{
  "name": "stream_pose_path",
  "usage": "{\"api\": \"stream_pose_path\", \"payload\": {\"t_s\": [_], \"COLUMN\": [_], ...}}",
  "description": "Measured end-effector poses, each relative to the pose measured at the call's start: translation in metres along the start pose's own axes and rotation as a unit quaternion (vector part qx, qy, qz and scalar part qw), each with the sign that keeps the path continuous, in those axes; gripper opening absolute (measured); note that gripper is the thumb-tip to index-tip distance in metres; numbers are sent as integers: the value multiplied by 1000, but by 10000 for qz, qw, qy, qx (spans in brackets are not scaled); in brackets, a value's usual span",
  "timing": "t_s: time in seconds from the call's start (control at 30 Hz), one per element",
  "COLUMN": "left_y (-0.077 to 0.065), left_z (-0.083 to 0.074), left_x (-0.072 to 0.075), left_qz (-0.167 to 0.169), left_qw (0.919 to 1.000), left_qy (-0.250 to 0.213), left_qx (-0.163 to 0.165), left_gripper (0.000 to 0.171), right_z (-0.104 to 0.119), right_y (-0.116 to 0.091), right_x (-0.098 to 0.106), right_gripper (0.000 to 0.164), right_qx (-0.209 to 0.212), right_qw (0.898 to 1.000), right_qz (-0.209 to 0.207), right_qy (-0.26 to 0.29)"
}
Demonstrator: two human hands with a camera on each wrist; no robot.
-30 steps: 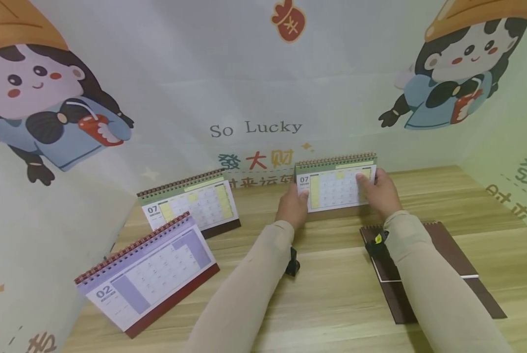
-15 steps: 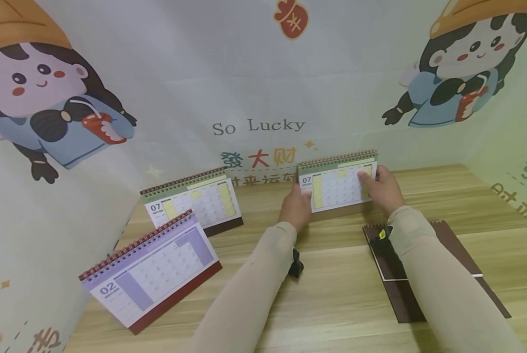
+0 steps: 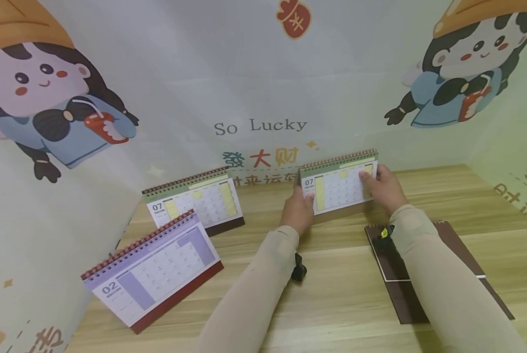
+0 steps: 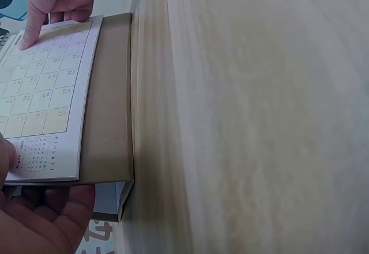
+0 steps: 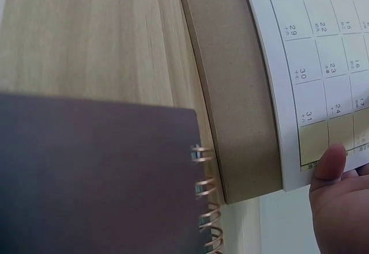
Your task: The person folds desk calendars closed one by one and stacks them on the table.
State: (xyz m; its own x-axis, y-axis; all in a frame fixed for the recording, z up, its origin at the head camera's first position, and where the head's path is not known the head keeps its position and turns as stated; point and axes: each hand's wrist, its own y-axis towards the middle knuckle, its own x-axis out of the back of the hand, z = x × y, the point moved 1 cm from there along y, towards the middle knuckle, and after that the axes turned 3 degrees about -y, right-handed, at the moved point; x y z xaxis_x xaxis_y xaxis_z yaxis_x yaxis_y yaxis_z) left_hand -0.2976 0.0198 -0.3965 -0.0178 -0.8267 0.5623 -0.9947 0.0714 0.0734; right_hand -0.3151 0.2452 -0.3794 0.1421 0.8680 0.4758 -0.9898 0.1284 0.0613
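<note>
Near the back wall, a desk calendar [image 3: 340, 189] with a green header and a "07" page stands propped on the table. My left hand [image 3: 297, 212] grips its left end, thumb on the page's front and curled fingers behind the brown card base [image 4: 106, 104]. At the opposite end my right hand [image 3: 388, 190] pinches the edge, its thumb [image 5: 331, 163] lying over the yellow date column and its other fingers mostly hidden behind. Under the right forearm lies a dark brown spiral-bound calendar [image 3: 459, 245], flat, with a white strip across it.
At the left stands a purple "02" calendar [image 3: 166, 269] with a red base, partly covering another green "07" calendar [image 3: 210, 206] behind it. A printed cloth wall [image 3: 263, 93] encloses the wooden table [image 3: 334, 304] at the back and sides.
The head view has shifted slightly. Both hands keep their hold, and the calendar's left end has come a touch nearer to me. The other calendars stay put.
</note>
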Motion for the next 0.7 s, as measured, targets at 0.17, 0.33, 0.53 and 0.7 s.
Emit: {"api": "stream_pose_path", "payload": {"t_s": [0.17,0.33,0.53,0.7], "left_y": [-3,-7,-11,-15], "left_z": [-1,-3,-4,-4], "left_x": [0,1,1,1], "left_qz": [36,48,-51,-71], "left_qw": [9999,9998,9997,9996], "left_qy": [-1,71,244,257], "left_qx": [106,160,14,-47], "left_gripper": [40,37,35,31], "right_z": [1,0,-1,-2], "right_y": [2,3,5,7], "right_x": [-1,-1,0,3], "right_gripper": [59,57,57,58], "right_qx": [-21,-43,32,114], "right_qw": [10000,9998,9994,9989], "right_qz": [66,171,345,449], "right_qy": [-1,44,25,-13]}}
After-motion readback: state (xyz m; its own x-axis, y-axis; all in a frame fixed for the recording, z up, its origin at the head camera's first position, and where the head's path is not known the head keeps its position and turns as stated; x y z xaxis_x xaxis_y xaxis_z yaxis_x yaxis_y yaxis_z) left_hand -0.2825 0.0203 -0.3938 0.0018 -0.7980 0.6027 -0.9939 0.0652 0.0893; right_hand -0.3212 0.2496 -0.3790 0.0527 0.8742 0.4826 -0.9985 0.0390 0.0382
